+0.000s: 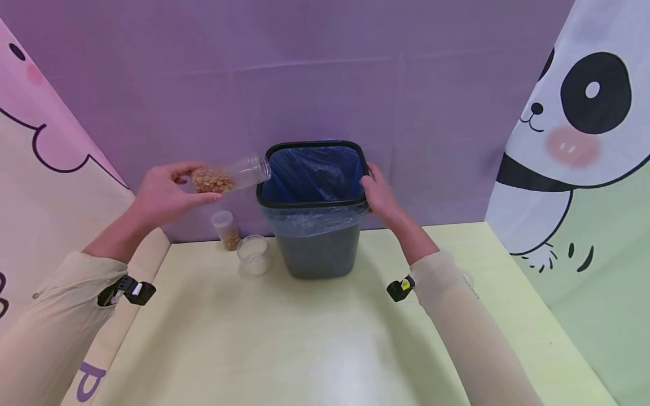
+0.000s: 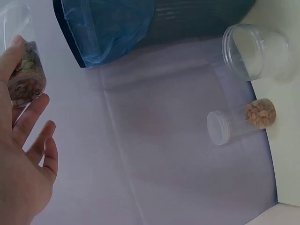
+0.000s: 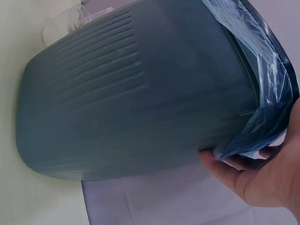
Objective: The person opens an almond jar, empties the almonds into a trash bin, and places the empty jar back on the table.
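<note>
Up at the far left, the person's left hand [image 1: 165,192] holds a clear jar [image 1: 228,176] on its side, thumb and fingers [image 2: 14,51] curled round the closed bottom end where tan, nut-like pieces are heaped. The jar's open mouth points right, just beside the left rim of the bin [image 1: 319,248] and about level with it. In the left wrist view the remaining fingers hang loose below the jar.

The bin is dark grey, lined with a blue bag [image 1: 313,172] whose edge folds down over the rim, and it stands at the far edge of the pale yellow-green surface [image 1: 325,338] against a purple backdrop [image 1: 325,73]. The right hand [image 1: 382,194] grips the bin's right rim, fingers [image 3: 225,164] curled under the folded bag edge; how firmly it presses is hard to judge from either view.

Left of the bin, on the surface, stand two more clear containers: a narrow jar [image 1: 227,228] with a small amount of the same tan pieces at its bottom, and nearer, a wider short jar [image 1: 253,254] that looks empty. Both stand upright and close together, well below the held jar.
</note>
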### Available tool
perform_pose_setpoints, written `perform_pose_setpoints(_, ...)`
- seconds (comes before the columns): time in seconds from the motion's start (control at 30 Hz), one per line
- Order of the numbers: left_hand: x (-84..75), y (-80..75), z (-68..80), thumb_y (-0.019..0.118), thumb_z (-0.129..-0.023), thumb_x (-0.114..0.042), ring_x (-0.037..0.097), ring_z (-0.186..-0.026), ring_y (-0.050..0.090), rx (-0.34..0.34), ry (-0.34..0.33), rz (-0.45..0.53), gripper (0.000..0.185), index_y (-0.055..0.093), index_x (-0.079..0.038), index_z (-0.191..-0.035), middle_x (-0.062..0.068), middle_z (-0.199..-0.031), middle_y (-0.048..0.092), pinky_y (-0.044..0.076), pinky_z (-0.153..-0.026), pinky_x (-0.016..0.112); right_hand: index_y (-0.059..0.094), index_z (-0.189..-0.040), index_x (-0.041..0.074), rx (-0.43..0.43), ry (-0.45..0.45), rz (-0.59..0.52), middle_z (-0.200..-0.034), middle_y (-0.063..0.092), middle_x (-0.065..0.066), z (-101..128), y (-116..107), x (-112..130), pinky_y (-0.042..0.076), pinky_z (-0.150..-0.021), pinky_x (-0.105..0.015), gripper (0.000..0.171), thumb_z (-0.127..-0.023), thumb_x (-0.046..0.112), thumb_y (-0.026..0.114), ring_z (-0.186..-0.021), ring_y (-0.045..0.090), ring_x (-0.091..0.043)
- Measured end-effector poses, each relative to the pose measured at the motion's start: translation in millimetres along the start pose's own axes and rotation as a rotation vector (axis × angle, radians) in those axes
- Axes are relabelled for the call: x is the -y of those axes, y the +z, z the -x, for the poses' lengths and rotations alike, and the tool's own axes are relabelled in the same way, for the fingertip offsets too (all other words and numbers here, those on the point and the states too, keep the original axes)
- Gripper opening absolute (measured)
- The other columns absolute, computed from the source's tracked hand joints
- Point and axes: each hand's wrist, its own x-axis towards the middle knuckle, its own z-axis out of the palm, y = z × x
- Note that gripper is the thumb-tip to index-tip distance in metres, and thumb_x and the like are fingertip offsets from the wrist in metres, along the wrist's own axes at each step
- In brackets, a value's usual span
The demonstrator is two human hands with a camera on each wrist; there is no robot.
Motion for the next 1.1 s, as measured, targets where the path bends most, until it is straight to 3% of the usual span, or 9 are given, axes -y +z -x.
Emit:
perform_pose_setpoints(0.13,-4.2,-1.5,-14.7,0.081,-0.077,-0.046,0.041,-0.110,0.051,0.003,0.024,-0.005,0.072,0.058,-0.006,-0.133,0.018,-0.129,0.057,0.046,-0.076,0.049,0.020,-0.155,0.023,-0.010,0.002,-0.005,-0.152,0.032,-0.007,0.7,-0.3,-0.5,0.048,-0.087,-0.047,0.058,-0.099,0.029,0.033,-0.127,0.041,-0.033)
perform_pose_setpoints(0.37,-15.4,-10.3,-32.0,0.080,-0.075,-0.050,0.040,-0.112,0.050,0.034,0.037,-0.064,0.079,0.056,-0.006,-0.136,0.018,-0.135,0.054,0.047,-0.075,0.048,0.023,-0.154,0.021,-0.021,-0.022,-0.034,-0.147,0.038,-0.012,2.1,0.7,-1.1,0.049,-0.080,-0.043,0.056,-0.099,0.027,0.033,-0.123,0.044,-0.036)
perform_pose_setpoints(0.57,-26.2,-17.2,-42.4,0.080,-0.074,-0.052,0.033,-0.107,0.047,0.033,0.054,-0.101,0.076,0.060,-0.006,-0.132,0.017,-0.119,0.059,0.042,-0.064,0.040,0.025,-0.153,0.020,-0.025,-0.043,-0.049,-0.144,0.041,-0.013,1.3,0.7,-2.4,0.048,-0.076,-0.042,0.055,-0.099,0.026,0.034,-0.120,0.046,-0.038)
perform_pose_setpoints(0.67,-30.0,-18.7,-46.0,0.080,-0.074,-0.053,0.032,-0.102,0.048,0.052,0.065,-0.134,0.079,0.058,-0.005,-0.133,0.018,-0.118,0.059,0.041,-0.062,0.039,0.026,-0.152,0.021,-0.026,-0.041,-0.046,-0.144,0.041,-0.013,1.6,0.7,-2.3,0.048,-0.078,-0.042,0.055,-0.099,0.027,0.035,-0.121,0.045,-0.038)
perform_pose_setpoints(1.1,-49.7,-19.6,-66.5,0.077,-0.073,-0.059,0.035,-0.108,0.052,0.178,0.168,-0.310,0.087,0.054,-0.003,-0.136,0.020,-0.121,0.061,0.043,-0.078,0.046,0.027,-0.152,0.021,-0.053,-0.044,-0.032,-0.144,0.041,-0.011,1.9,0.9,-2.3,0.048,-0.073,-0.039,0.056,-0.097,0.028,0.036,-0.114,0.048,-0.032)
